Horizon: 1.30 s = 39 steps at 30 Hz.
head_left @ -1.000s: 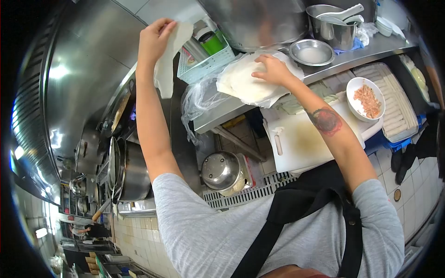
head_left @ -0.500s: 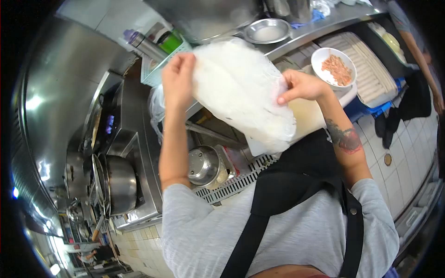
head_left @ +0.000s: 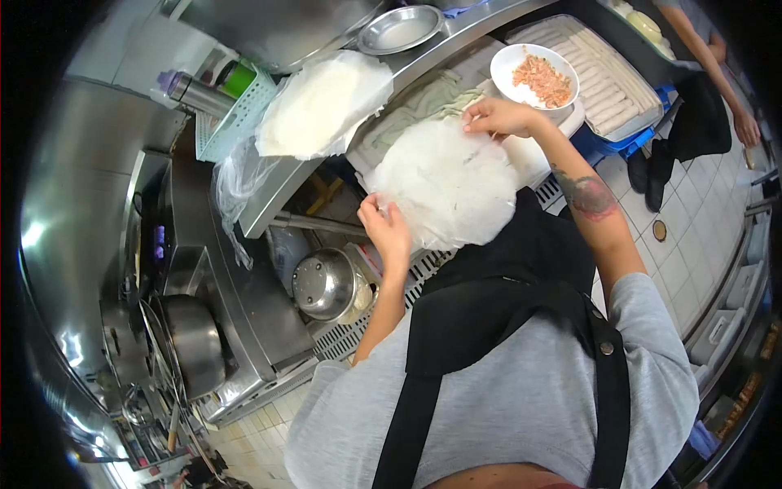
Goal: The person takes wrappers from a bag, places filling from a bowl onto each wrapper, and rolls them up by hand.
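Observation:
A round, thin, whitish rice paper sheet (head_left: 444,183) lies spread in front of my apron, over a work surface it mostly covers. At its upper right edge my right hand (head_left: 503,121) is closed in a pinch. My left hand (head_left: 386,232) grips the lower left edge between bent fingers. Left of it, a stack of similar rice paper sheets (head_left: 326,102) rests on the steel counter. Just beyond my right hand stands a white bowl (head_left: 507,73) with pinkish chopped filling (head_left: 544,81). A crumpled greenish cloth (head_left: 415,110) lies behind the sheet.
A tray of pale rolls (head_left: 590,77) sits on a blue crate at the right. On the counter are a metal dish (head_left: 399,31) and a teal basket (head_left: 244,118) with bottles. Pots (head_left: 191,342) stand at left. Another person's arm (head_left: 717,73) shows at far right.
Both hands have lowered the rice paper sheet from above the counter, down and toward the right. The stack on the counter now shows. My view has turned to the right.

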{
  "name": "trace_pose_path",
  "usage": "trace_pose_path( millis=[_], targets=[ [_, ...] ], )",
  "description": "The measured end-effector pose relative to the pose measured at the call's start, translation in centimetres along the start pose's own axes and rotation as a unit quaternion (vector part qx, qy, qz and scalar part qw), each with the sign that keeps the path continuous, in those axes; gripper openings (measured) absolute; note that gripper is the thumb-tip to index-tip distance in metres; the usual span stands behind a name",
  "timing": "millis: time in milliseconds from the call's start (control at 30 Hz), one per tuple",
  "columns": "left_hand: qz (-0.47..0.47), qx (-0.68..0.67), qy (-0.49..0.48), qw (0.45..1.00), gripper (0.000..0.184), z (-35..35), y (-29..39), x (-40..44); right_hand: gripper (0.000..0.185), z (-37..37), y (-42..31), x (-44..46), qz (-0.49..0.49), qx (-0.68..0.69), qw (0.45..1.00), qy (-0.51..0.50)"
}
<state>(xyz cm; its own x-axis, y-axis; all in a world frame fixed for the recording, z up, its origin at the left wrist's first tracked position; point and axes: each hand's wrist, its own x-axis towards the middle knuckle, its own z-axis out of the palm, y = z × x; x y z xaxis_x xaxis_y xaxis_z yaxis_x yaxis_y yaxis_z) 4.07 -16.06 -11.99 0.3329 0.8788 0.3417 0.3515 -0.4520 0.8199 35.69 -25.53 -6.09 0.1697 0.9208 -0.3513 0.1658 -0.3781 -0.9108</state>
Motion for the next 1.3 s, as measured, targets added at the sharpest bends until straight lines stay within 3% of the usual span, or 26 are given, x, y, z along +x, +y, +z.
trace_pose_path(
  millis=[67,167,233,400,500,600,800,933,1100,1300],
  targets=[
    [0.139,0.179,0.084,0.970,0.034,0.4,1.6,-1.2,0.034,-0.1,4.1,2.8,0.003,0.044,0.998,-0.044],
    [0.254,0.148,-0.051,0.954,0.036,1.3,2.9,-0.6,0.038,0.6,6.2,2.6,0.000,0.108,0.994,-0.035],
    [0.270,0.045,-0.183,0.944,0.038,4.2,1.9,0.6,0.040,0.6,7.6,2.7,-0.036,0.072,0.997,-0.019],
    [0.377,0.064,-0.261,0.887,0.037,11.7,3.5,5.9,0.043,1.6,8.5,1.3,-0.107,-0.083,0.989,0.055],
    [0.363,0.122,-0.356,0.852,0.030,13.3,3.7,7.9,0.038,3.0,8.2,0.1,-0.139,-0.105,0.978,0.113],
    [0.352,0.179,-0.386,0.834,0.022,12.6,3.8,8.4,0.027,3.3,8.8,0.1,-0.079,-0.104,0.977,0.169],
    [0.343,0.038,-0.278,0.897,0.013,10.6,1.2,6.9,0.015,3.4,9.3,0.4,-0.048,0.041,0.986,0.153],
    [0.217,-0.074,-0.231,0.945,0.011,9.3,0.4,5.3,0.012,3.9,8.1,-0.6,-0.053,-0.108,0.967,0.227],
    [0.104,-0.123,-0.163,0.974,0.010,8.8,-0.9,5.1,0.014,4.1,8.2,-2.7,-0.046,-0.290,0.895,0.334],
    [0.137,-0.086,-0.207,0.965,0.009,10.1,1.0,5.2,0.016,3.0,8.7,-7.4,-0.029,-0.190,0.874,0.447]
  ],
)
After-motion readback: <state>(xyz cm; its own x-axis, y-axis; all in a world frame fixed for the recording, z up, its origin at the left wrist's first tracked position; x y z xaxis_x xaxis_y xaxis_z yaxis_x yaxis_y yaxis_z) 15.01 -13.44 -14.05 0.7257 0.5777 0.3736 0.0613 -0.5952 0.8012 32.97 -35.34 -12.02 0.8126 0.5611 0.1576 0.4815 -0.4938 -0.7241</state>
